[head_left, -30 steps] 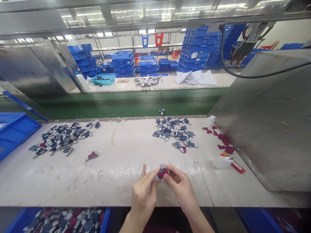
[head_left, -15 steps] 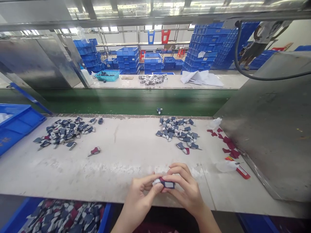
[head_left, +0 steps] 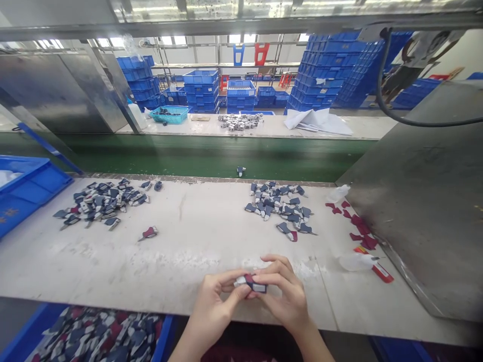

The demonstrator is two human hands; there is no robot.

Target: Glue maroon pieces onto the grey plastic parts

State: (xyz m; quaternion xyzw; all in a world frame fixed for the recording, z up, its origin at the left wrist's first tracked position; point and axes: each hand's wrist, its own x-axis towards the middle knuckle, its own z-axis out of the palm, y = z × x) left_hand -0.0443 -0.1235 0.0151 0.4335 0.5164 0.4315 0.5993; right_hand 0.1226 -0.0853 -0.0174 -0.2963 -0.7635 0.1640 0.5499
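Both my hands hold one small navy, grey and maroon plastic part (head_left: 258,288) just above the near side of the table. My left hand (head_left: 221,296) pinches its pale end between thumb and fingers. My right hand (head_left: 285,291) grips the navy end, with fingertips on the maroon piece on top. Beyond my hands lies a pile of similar navy and grey parts (head_left: 279,203). Farther left is another such pile (head_left: 103,201), and a single maroon and grey part (head_left: 149,233) sits apart from it.
Loose maroon pieces (head_left: 360,226) and a clear squeeze bottle (head_left: 356,261) lie at right, by a metal panel (head_left: 426,201). Across the back runs a green conveyor belt (head_left: 181,156) carrying one part (head_left: 240,171). A blue bin (head_left: 168,337) of parts stands below the table, front left.
My hands still hold the same plastic part, turned slightly, with more of its maroon top showing. The part on the belt has moved left. The view has shifted a little.
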